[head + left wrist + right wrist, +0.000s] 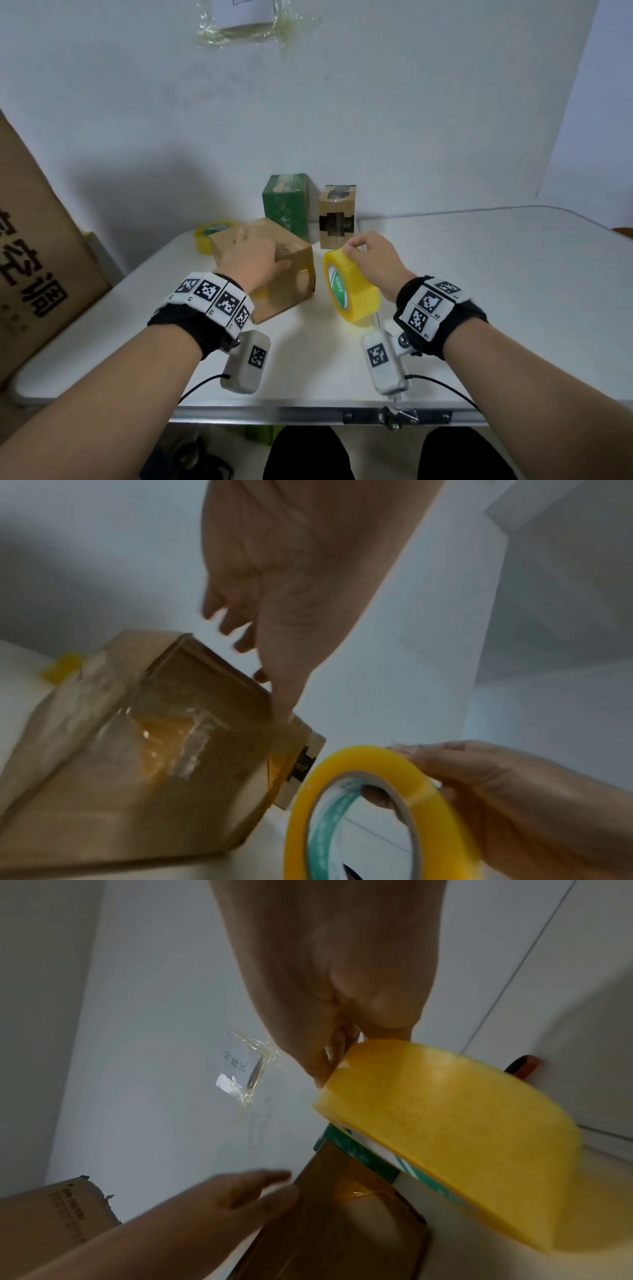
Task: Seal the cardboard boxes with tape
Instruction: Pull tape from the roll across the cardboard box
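Observation:
A brown cardboard box [291, 291] sits on the white table [479, 274], with shiny clear tape over its near faces [164, 737]. My left hand [260, 253] lies over the top of the box with its fingers fairly straight. In the left wrist view the thumb [284, 710] touches the box's upper edge. Just right of the box a yellow tape roll [356, 291] stands on its edge. My right hand [356, 248] pinches the roll at its top, thumb inside the core [377, 796], fingers on the outer face [387, 1020].
Behind stand a green box [287, 202] and a small brown box with black tape [337, 216]. A second yellow tape roll [212, 236] lies at the back left. A large printed carton [34, 240] leans at the table's left side. The wall is close behind.

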A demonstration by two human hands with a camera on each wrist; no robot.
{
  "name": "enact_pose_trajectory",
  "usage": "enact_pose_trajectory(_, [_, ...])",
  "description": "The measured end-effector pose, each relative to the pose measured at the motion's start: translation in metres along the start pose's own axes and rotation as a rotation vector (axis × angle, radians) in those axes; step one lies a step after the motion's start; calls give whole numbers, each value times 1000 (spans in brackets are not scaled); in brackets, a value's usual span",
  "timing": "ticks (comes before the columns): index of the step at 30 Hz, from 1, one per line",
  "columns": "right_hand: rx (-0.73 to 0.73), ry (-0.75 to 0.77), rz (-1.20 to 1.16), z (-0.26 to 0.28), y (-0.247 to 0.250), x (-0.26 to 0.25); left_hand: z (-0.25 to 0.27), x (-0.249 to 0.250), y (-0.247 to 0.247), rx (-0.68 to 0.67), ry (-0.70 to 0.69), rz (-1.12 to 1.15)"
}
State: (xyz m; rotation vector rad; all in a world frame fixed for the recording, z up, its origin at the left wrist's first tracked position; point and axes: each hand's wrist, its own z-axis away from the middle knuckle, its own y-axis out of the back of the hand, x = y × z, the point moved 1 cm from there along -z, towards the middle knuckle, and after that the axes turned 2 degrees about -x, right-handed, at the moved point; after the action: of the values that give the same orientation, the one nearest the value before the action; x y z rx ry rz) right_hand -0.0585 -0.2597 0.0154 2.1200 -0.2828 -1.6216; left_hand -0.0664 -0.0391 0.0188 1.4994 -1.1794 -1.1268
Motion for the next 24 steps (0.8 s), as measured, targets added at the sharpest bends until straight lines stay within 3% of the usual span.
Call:
enact_pose_trajectory(3, [18, 6, 0, -4, -3, 3, 4, 24, 11, 177, -195, 310])
enact_pose_trajectory(6, [27, 7, 13, -8, -6, 6, 4, 53, 15, 114, -212, 629])
enact_pose_trajectory(9, [31, -10, -27, -11, -9, 10, -2, 73, 12, 30, -233, 561])
enact_pose_trajectory(13, [32, -15, -60, -17, -11, 18, -10, 83, 13, 86, -199, 484])
enact_pose_trajectory(24, [-12, -10, -73, -19, -11, 22, -7, 86, 14, 120, -105, 684])
